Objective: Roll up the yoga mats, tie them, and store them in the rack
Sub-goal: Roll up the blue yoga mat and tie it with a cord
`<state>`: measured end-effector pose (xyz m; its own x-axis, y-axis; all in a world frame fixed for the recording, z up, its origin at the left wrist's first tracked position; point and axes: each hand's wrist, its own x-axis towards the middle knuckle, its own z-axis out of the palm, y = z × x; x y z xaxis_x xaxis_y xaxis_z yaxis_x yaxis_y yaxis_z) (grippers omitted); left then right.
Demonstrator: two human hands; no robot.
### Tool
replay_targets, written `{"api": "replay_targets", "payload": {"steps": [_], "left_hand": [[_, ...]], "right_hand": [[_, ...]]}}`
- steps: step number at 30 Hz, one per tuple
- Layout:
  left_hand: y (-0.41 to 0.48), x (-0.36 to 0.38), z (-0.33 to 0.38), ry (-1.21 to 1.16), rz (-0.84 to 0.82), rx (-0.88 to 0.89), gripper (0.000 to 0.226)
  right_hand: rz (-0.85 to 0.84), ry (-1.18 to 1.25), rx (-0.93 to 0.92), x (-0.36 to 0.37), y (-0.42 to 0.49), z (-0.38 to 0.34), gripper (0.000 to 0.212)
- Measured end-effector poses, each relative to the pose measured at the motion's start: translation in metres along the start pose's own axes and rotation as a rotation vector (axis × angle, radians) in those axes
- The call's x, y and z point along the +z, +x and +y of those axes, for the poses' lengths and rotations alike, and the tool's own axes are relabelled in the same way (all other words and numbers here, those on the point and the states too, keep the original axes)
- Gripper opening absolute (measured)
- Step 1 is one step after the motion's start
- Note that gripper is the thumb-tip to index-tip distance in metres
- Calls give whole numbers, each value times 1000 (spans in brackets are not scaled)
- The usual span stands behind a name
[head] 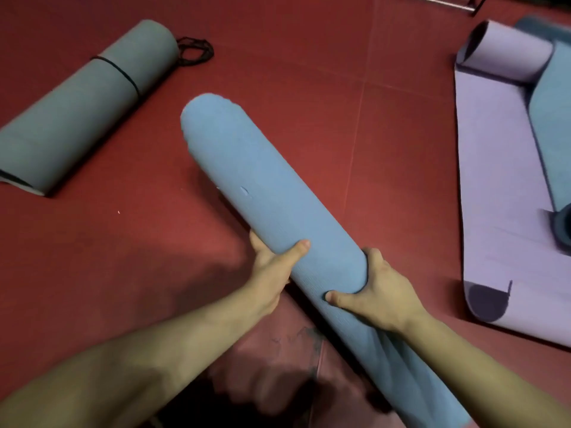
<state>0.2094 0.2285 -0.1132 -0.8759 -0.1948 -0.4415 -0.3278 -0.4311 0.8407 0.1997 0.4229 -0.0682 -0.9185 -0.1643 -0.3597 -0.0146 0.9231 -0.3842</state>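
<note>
Item one — blue rolled mat (pixel 272 205), running diagonally over the red floor (pixel 309 72), far end toward the upper left. I logged the left hand (pixel 273 267) clamped on its left flank, thumb over the top, and the right hand (pixel 380 291) clamped on its right flank, fingers curled round. Item two — grey-green rolled mat (pixel 83 103), upper left, bound by a black strap (pixel 123 72). Item three: lilac mat (pixel 500 211), right, partly unrolled.

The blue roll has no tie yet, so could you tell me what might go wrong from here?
No tie shows on the blue roll; the left hand and right hand grip only its near part, so it may loosen.
The cords lie beside the grey roll; reaching them probably frees one hand.
</note>
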Motion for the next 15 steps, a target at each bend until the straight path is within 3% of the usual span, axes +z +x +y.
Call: {"api": "replay_targets", "payload": {"steps": [4,9,12,15], "left_hand": [[3,10,64,76,-52,279,112],[-2,17,168,273,-163,534,110],[2,6,212,394,-212,603,118],[12,-9,225,562,-287,621,119]], "right_hand": [[158,170,-41,-30,-5,-32,96],[248,363,-132,-74,-10,-88,105],[213,648,-225,-98,5,-120,97],[186,1014,-224,-105,38,-146,106]]}}
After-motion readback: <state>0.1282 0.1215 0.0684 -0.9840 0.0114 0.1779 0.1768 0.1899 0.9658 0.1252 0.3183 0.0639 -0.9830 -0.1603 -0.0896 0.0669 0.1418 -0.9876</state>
